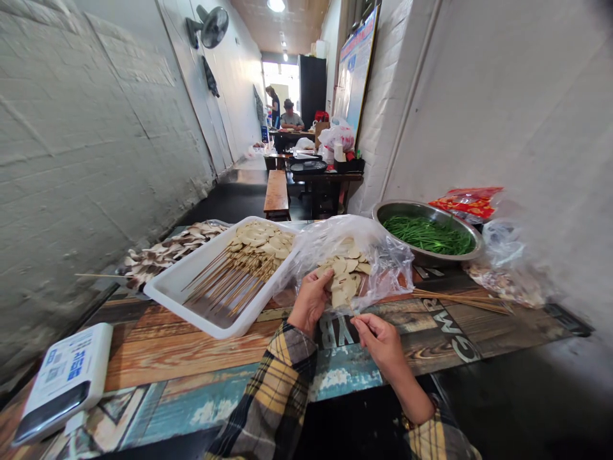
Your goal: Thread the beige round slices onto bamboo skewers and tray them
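Note:
My left hand is closed at the edge of a clear plastic bag, its thumb and fingers gripping a thin, pale food slice. More such slices lie behind it in the bag. To the right and lower, my right hand pinches what looks like a bamboo skewer, of which only a short bit shows, pointing at the slice. Left of the bag, a white plastic tray holds rows of skewered pale slices, with their bare sticks towards me.
A metal bowl of green stalks stands right of the bag. Loose bamboo skewers lie before it, near bagged food. Dark-edged mushroom pieces sit beyond the tray. A white device occupies the left corner. Two people are farther back.

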A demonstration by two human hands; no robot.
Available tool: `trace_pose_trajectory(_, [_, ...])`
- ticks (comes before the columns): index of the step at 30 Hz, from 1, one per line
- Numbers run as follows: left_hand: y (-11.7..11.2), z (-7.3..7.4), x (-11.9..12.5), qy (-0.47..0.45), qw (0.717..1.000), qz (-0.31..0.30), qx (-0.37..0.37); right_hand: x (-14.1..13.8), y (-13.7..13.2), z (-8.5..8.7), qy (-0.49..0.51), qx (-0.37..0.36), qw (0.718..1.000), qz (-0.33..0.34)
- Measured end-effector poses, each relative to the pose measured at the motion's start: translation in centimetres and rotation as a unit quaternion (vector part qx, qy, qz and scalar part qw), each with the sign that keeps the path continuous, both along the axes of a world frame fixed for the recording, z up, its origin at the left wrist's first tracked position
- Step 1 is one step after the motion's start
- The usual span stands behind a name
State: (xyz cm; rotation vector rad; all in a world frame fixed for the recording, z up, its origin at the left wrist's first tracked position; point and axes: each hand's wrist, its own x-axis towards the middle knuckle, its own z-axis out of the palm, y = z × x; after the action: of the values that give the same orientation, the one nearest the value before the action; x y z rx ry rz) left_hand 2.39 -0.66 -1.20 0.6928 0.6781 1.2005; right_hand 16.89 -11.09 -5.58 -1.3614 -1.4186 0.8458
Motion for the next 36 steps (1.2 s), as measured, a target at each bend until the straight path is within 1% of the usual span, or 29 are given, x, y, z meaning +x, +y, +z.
trace_pose_trajectory(9, [-0.4,0.3,0.4,0.038,0.999,0.008,-0.006,0.2,-0.3,0.2,-0.027,0.019,0.999,-0.001])
trace_pose_trajectory(19, [-0.6,0.2,0.7,0.061,0.998,0.009,0.001,0.2,-0.2,0.1,-0.009,0.025,1.000,-0.009])
trace_pose_trajectory(25, [-0.8,0.0,0.9,0.071,0.997,-0.013,0.009,0.1,-0.2,0.2,-0.007,0.030,0.999,-0.021])
trace_pose_trajectory(32, [-1.0,-0.2,1.4,0.085,0.996,-0.014,0.009,0.1,-0.1,0.0,0.007,0.031,0.999,-0.032])
trace_pose_trajectory(36, [-1.1,-0.3,1.5,0.085,0.996,-0.024,0.016,0.1,-0.1,-0.1,0.011,0.031,0.999,-0.033])
